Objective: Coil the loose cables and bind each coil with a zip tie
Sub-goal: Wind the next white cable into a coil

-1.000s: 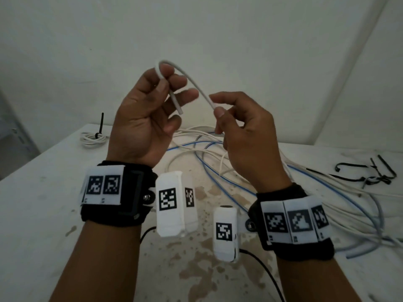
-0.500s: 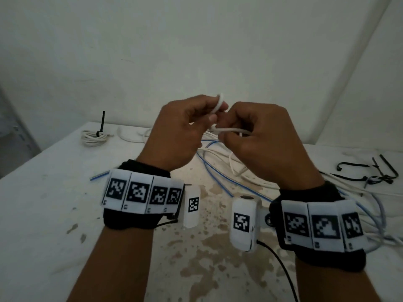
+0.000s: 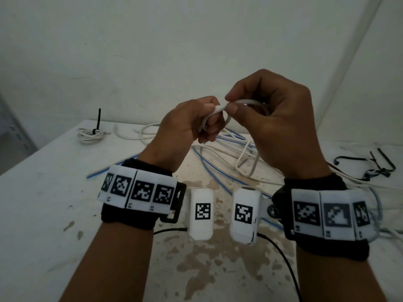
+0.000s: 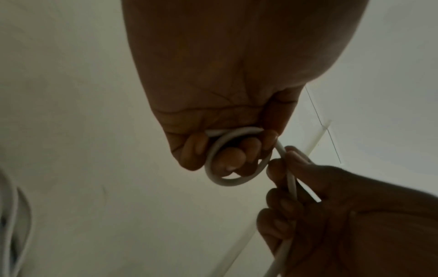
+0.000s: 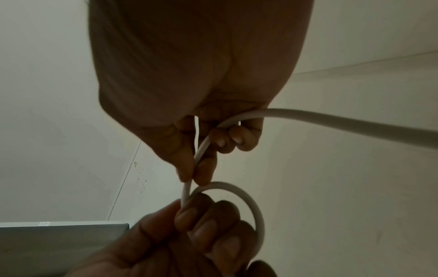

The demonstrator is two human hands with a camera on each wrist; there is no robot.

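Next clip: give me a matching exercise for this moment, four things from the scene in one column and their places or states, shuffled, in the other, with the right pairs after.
Things:
1. white cable
2. bound coil
3. black zip ties
4. blue cable

Places or states:
A. lying loose on the table, at its right side
B. held up by the left hand and the right hand, one small loop formed
C. at the table's far left corner, already tied
D. trailing across the table, under the hands

Pairs: 1-B, 2-C, 3-A, 4-D

Black wristbands (image 3: 128, 216), white coded tags (image 3: 139, 189), white wrist cameras (image 3: 200, 213)
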